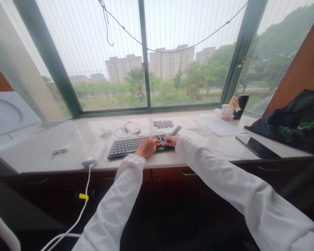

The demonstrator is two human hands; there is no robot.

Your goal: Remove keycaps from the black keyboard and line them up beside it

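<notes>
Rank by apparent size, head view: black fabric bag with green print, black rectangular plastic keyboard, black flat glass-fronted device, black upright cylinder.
1. Bag, cut off at the frame edge
2. Keyboard, partly covered
3. Flat device
4. Cylinder, partly hidden

Head view, forward and down.

Black keyboard (124, 147), white sleeves (225, 178), green window frame (147, 85), yellow cable tag (84, 197)
</notes>
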